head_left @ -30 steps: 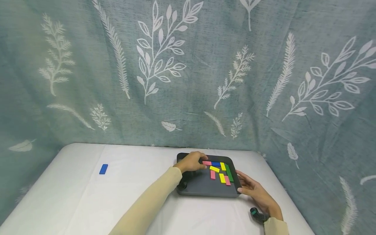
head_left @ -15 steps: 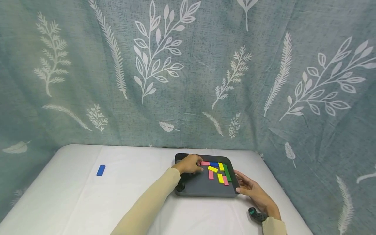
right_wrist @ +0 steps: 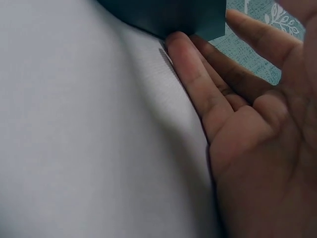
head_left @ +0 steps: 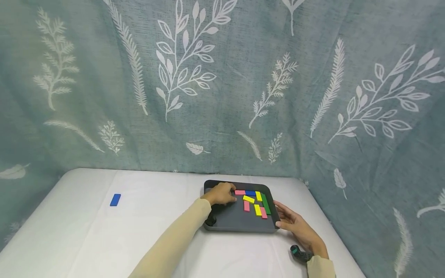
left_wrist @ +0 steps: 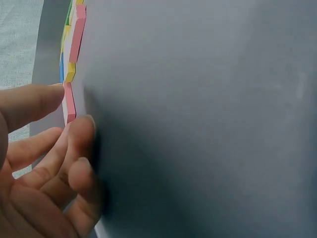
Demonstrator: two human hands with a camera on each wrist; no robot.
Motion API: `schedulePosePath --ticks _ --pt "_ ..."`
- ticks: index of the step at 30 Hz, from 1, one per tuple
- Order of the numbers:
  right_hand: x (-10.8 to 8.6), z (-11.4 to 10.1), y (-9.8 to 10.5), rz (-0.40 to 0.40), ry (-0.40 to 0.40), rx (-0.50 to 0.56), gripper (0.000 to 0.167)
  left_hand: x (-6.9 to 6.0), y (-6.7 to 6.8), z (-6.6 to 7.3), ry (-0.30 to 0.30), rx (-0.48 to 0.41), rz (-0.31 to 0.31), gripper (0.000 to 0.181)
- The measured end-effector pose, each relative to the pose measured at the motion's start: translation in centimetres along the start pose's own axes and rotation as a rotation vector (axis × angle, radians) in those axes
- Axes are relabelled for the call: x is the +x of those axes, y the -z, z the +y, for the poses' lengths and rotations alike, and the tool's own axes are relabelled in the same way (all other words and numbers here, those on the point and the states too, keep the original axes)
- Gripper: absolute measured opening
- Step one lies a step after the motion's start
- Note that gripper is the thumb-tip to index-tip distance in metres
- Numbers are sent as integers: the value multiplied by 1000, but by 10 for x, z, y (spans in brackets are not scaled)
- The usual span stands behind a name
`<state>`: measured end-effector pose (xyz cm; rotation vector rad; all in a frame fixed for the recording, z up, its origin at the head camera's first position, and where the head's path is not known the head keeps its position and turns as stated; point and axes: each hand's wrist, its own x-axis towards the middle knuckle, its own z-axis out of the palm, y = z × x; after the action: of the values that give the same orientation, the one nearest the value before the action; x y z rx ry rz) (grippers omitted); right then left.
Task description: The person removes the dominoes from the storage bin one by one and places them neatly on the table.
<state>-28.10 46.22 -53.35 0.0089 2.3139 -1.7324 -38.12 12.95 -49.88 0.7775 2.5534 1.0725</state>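
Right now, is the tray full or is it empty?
Partly filled: in the head view, blocks lie in the tray, leaving much of it bare.

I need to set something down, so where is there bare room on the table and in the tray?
On the white table, a wide bare patch lies between the lone blue block and the tray. Inside it, bare floor lies between the block cluster and the near wall. Crowded: that cluster at the far right, with the left hand beside it.

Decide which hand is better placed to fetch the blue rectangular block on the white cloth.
Probably the left hand, being nearer the blue block; the right hand touches the right side of the dark grey rectangular tray.
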Motion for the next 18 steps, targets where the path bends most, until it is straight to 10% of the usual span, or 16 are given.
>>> schedulePosePath --ticks 18 --pt "-5 -3 -2 -7 22 21 76 1 1 2 -25 7 -9 11"
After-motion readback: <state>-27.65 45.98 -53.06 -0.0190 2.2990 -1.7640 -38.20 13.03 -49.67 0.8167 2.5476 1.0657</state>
